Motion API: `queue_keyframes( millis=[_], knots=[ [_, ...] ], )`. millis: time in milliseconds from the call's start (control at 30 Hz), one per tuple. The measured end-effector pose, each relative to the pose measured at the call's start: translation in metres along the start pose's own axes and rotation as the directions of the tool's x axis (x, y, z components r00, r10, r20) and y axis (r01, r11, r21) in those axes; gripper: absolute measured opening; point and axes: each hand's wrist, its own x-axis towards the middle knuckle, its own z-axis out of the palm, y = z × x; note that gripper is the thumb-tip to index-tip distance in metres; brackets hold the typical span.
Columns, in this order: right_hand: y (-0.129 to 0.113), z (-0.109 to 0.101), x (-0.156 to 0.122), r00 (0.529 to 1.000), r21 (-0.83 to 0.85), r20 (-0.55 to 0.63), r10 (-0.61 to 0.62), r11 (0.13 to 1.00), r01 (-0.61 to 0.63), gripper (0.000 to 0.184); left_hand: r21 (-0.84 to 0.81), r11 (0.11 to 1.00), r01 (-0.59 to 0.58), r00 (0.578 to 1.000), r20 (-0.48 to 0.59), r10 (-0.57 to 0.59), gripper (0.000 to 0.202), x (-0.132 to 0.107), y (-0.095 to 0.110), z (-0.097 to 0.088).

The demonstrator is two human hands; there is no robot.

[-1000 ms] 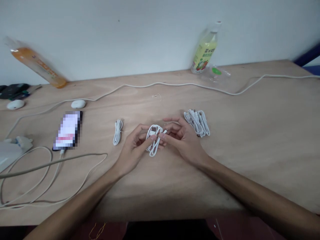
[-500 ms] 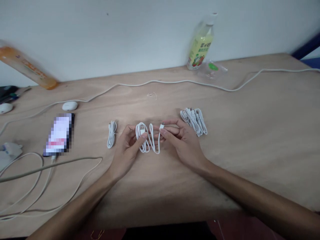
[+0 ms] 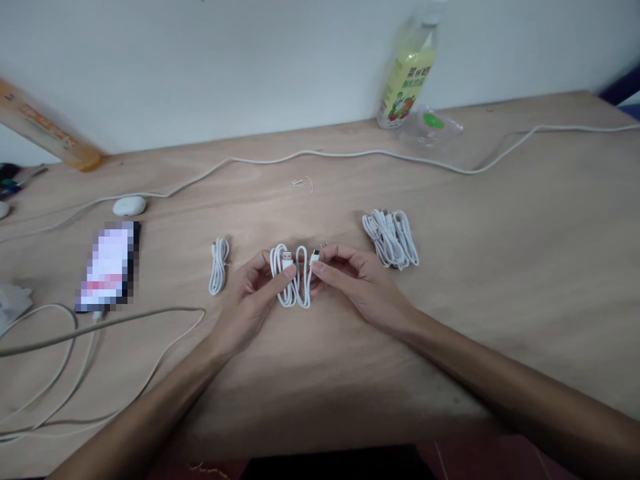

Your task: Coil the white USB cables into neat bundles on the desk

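Note:
Between my hands is a white USB cable, folded into loops. My left hand pinches the looped bundle together with its USB-A plug, thumb on top. The cable's other plug, a small white connector with a dark tip, is gripped between the thumb and fingers of my right hand, close to the loops. Left of my left hand lies a tied white cable bundle. Beyond my right hand rests a pile of coiled white cables. The undersides of the fingers are partly hidden.
A phone on a charging cord and a white earbud case lie at left. An orange bottle and a yellow bottle stand by the wall. A long white cord crosses the table; twist ties lie before it.
My right hand has moved left with the plug, bringing it nearer the loops in my left hand. The camera view has shifted slightly.

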Motion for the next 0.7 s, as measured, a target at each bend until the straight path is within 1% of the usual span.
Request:
queue_keyframes(
  millis=[133,267,567,700],
  knots=[
    [-0.0001,0.0026,-0.0005,1.000,0.010,-0.010,0.010,1.000,-0.010,0.028,0.037,0.999,0.031,0.999,0.012,-0.031,0.021,-0.0024,-0.0015,0.0004],
    [0.0017,0.0050,-0.0004,0.999,0.003,-0.036,0.022,1.000,-0.022,0.032,0.064,0.998,0.022,0.999,0.025,-0.023,0.022,-0.0029,-0.0024,0.0004],
    [0.0043,0.0063,0.0016,0.998,-0.035,-0.053,-0.020,0.999,0.018,0.034,0.081,0.997,0.011,0.999,0.039,-0.015,0.023,-0.0020,-0.0025,0.0002],
    [0.0055,0.0073,0.0014,0.997,-0.066,-0.076,-0.021,0.998,0.016,0.035,0.107,0.994,-0.009,0.997,0.071,0.001,0.022,-0.0007,-0.0045,-0.0018]
  ],
)
